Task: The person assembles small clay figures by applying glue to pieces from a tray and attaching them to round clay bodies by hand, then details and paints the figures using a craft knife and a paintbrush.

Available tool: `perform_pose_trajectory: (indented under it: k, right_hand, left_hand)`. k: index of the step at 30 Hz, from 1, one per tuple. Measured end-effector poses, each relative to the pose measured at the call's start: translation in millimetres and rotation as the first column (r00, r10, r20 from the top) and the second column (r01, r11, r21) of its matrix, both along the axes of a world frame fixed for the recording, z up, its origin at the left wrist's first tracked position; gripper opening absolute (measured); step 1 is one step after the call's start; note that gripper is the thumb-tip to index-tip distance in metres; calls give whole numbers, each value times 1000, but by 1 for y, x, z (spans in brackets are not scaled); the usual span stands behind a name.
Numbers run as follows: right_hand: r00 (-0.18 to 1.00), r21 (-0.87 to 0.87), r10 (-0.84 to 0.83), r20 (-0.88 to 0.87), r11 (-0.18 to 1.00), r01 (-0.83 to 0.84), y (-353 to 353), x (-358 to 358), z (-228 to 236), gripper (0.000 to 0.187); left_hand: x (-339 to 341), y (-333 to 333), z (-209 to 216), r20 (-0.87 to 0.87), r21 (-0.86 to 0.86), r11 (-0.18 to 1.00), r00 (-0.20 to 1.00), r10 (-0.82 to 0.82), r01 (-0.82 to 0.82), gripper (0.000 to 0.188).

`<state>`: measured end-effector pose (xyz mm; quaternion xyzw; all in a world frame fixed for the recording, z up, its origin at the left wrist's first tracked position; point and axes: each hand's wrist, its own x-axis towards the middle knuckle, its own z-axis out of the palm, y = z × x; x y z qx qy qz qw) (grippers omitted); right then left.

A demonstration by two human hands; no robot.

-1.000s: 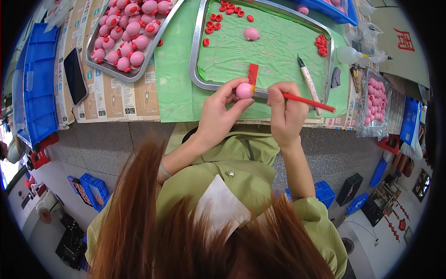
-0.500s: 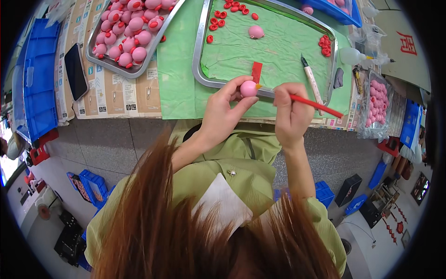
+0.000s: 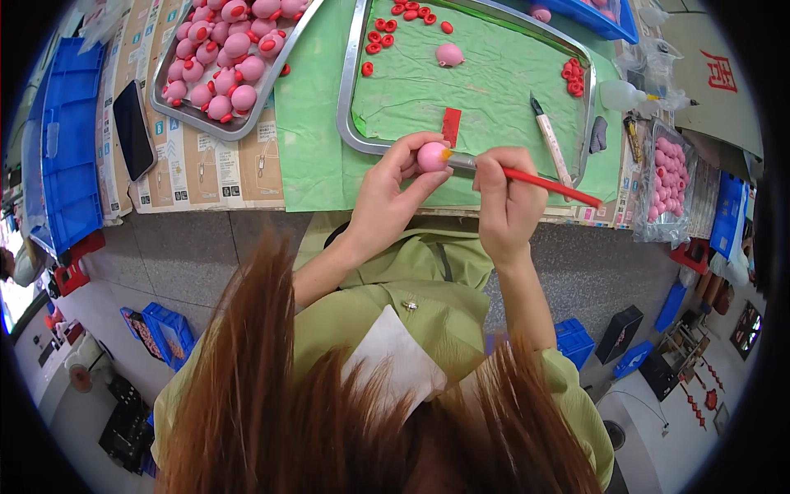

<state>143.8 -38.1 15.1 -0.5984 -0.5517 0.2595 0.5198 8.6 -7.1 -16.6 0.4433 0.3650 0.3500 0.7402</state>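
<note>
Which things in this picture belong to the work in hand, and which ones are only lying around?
Likely in the work:
pink ball, in the left hand
red-handled brush, in the right hand
red pieces in the green-lined tray

Apparently just lying about:
dark phone
blue crate at far left

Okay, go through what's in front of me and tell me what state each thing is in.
Left hand: pinching a pink ball
Right hand: gripping a red brush
Brush tip: yellow, at the ball's side
Phone: lying flat, screen dark
Metal tray at left: filled with pink pieces
Green-lined tray: mostly bare
Red rings: loose, in clusters
</note>
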Motion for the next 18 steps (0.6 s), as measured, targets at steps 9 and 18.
perform_pose_trajectory:
  k: [9, 18]
  right_hand:
    - [993, -90, -114, 44, 989, 117, -4, 13, -16, 9]
    - [899, -8, -158, -409, 985, 170, -9, 13, 32, 8]
  left_hand:
    - [-4, 2, 15, 187, -173, 985, 982, 21, 12, 38]
    - [-15, 5, 26, 548, -229, 958, 836, -18, 171, 45]
